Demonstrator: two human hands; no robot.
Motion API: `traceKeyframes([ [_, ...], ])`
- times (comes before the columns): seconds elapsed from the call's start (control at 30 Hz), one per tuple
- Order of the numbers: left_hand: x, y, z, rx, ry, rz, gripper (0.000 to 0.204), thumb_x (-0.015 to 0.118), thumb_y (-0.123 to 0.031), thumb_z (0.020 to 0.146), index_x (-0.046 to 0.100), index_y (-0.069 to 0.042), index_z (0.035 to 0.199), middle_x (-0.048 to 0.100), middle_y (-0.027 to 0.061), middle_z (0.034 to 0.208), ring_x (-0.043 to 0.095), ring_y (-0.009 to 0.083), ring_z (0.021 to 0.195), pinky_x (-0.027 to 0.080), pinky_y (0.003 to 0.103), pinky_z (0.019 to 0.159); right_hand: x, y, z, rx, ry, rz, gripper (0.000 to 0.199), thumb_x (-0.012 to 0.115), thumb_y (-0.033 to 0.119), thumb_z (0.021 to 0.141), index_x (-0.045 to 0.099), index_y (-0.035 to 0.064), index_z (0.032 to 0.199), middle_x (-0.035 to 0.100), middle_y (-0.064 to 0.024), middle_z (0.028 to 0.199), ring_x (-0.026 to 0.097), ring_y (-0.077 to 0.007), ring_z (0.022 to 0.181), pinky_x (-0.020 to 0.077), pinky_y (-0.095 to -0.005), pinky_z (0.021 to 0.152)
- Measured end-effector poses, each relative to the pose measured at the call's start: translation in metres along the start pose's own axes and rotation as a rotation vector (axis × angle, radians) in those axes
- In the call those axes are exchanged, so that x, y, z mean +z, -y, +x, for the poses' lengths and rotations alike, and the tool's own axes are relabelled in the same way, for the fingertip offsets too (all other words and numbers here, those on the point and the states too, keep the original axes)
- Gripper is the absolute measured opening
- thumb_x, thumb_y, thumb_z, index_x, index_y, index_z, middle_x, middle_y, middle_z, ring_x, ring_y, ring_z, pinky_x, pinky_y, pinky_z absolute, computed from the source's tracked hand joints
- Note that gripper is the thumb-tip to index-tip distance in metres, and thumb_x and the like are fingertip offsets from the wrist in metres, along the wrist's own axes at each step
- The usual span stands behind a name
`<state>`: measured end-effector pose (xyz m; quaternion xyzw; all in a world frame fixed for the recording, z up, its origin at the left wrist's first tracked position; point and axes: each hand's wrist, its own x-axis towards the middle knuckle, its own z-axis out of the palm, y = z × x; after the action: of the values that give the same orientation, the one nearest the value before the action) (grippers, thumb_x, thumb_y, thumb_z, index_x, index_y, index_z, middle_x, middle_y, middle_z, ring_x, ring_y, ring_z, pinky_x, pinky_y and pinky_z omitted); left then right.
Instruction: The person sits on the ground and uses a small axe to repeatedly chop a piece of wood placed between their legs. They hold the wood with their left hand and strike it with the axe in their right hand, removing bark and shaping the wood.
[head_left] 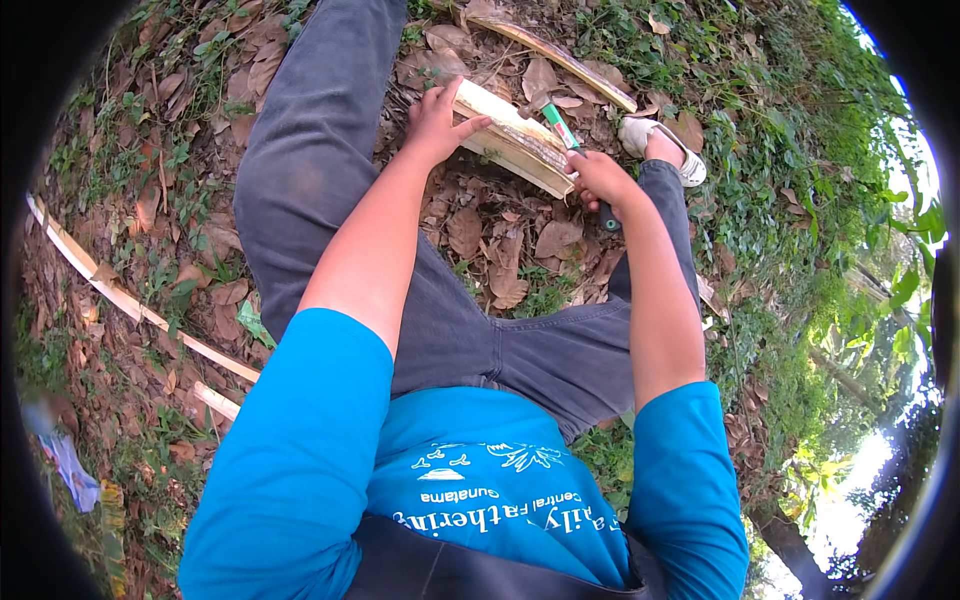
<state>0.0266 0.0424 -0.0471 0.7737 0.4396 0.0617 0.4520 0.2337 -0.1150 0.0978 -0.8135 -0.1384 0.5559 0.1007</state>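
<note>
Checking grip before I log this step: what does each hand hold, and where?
The left hand grips the pale wood piece at its left end. The right hand is closed around the dark handle of a green-tipped tool, whose tip rests on the wood.

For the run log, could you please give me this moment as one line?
left hand: steadying pale split wood piece | right hand: gripping green-handled tool against it | ground: dry leaves

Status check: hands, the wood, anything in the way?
Left hand steadies wood piece. Right hand grips green-handled tool against it. Nothing blocking; dry leaves underneath.
</note>
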Motion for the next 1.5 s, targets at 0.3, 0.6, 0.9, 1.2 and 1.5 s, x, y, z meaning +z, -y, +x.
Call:
traceKeyframes([
  [0.3, -0.021, 0.004, -0.021, 0.09, 0.085, 0.107, 0.097, 0.076, -0.054, 0.081, 0.03, -0.012, 0.155, 0.044, 0.016, 0.151, 0.045, 0.0321, 0.137, 0.031, 0.045, 0.113, 0.049, -0.038, -0.077, -0.253, -0.208, 0.599, 0.022, 0.052, 0.029, 0.102, 0.053, 0.0073, 0.102, 0.047, 0.002, 0.07, 0.045, -0.0067, 0.053, 0.0416, -0.0252, 0.047],
  [0.6, -0.081, -0.083, -0.08, 0.244, 0.038, -0.216, 0.033, 0.063, -0.024, 0.095, 0.064, -0.005, 0.122, 0.066, 0.0121, 0.116, 0.064, 0.0238, 0.097, 0.049, 0.034, 0.09, 0.139, -0.134, -0.004, -0.157, -0.213, 0.606, 0.016, 0.054, 0.024, 0.101, 0.047, 0.0101, 0.097, 0.051, -0.0015, 0.072, 0.054, -0.0141, 0.056, 0.0513, -0.0332, 0.051],
  [0.9, -0.218, -0.257, -0.273, 0.94, -0.019, -0.595, 0.061, 0.085, -0.034, 0.08, 0.05, -0.009, 0.124, 0.055, 0.0141, 0.127, 0.051, 0.0282, 0.119, 0.042, 0.047, 0.102, 0.142, -0.139, 0.036, -0.137, -0.08, 0.532, 0.021, 0.057, 0.028, 0.099, 0.054, 0.0075, 0.105, 0.063, -0.0057, 0.08, 0.067, -0.0182, 0.063, 0.0549, -0.0386, 0.06],
  [1.2, -0.262, -0.318, -0.327, 1.037, 0.48, -0.34, 0.088, 0.097, -0.056, 0.048, 0.056, -0.028, 0.121, 0.053, 0.0004, 0.124, 0.046, 0.024, 0.118, 0.035, 0.044, 0.102, 0.142, -0.13, 0.014, -0.171, -0.078, 0.651, 0.016, 0.057, 0.022, 0.099, 0.054, 0.0061, 0.104, 0.062, -0.0077, 0.081, 0.065, -0.0188, 0.063, 0.0561, -0.0357, 0.058],
  [1.5, -0.245, -0.328, -0.327, 1.025, 0.47, -0.37, 0.081, 0.097, -0.051, 0.047, 0.06, -0.034, 0.117, 0.055, -0.0047, 0.121, 0.047, 0.0228, 0.116, 0.035, 0.044, 0.102, 0.136, -0.122, 0.005, -0.119, -0.078, 0.569, 0.016, 0.058, 0.024, 0.098, 0.057, 0.0091, 0.103, 0.064, -0.0056, 0.082, 0.066, -0.0174, 0.063, 0.0535, -0.0397, 0.059],
])
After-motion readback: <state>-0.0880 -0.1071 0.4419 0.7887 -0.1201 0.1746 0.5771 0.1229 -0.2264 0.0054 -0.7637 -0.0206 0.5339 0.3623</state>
